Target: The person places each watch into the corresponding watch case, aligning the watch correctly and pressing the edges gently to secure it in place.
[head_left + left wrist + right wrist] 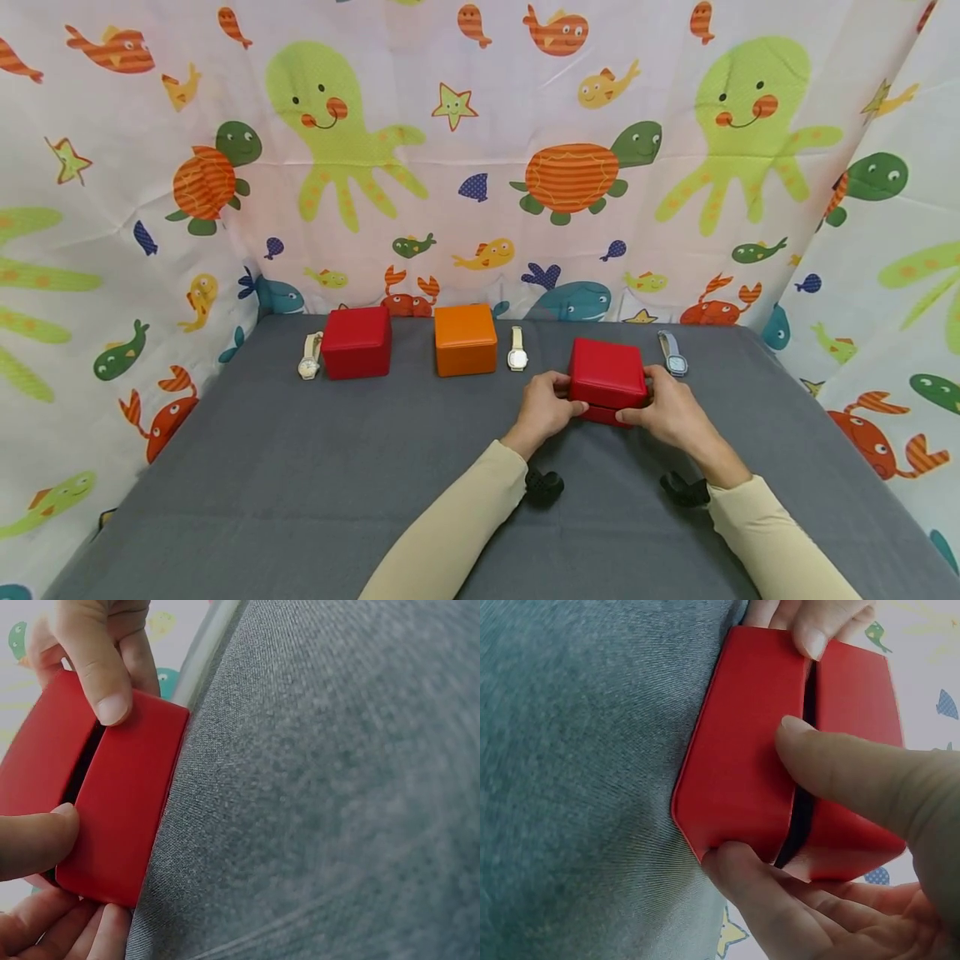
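On the right side of the table stands a red watch box (607, 372), with a narrow dark gap showing between its lid (855, 697) and base (124, 810) along the front. My left hand (546, 410) grips its left side, thumb at the front by the gap. The right hand (672, 410) grips the opposite side, its thumb across the front and fingers curled round the side. What lies inside the box is hidden. A watch with a pale blue-grey strap (673, 353) lies just behind my right hand. Another watch with a cream strap (517, 350) lies left of the box.
Further left stand an orange box (466, 342) and a second red box (357, 343), both with lids down. A cream-strapped watch (310, 357) lies beside that red box. Grey cloth (300, 467) covers the table; a sea-animal curtain (480, 150) hangs behind it.
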Demonstrator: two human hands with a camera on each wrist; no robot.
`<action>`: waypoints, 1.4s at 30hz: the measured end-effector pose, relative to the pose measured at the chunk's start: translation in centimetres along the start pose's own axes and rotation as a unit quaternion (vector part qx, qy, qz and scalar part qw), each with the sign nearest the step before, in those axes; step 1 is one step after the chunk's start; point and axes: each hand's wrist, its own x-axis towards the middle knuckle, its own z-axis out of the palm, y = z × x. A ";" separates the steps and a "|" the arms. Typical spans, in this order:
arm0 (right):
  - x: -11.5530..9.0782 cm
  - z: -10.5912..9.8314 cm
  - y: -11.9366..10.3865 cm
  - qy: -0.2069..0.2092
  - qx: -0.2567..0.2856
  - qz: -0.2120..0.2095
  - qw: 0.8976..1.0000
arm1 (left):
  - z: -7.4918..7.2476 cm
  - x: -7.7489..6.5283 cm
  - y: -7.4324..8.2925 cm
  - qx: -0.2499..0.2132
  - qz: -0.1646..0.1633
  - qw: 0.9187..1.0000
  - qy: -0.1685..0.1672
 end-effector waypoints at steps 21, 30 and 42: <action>0.0 -0.8 -0.6 0.076 -0.187 -0.239 0.950 | 0.0 0.3 -0.1 -0.023 -0.021 1.000 0.003; -0.2 -0.2 -0.2 0.062 -0.199 -0.303 0.930 | 0.0 0.3 -0.2 -0.029 -0.024 0.999 -0.002; -0.4 0.2 -0.4 0.081 -0.238 -0.344 0.905 | -0.2 0.2 -0.3 -0.034 -0.019 0.999 -0.004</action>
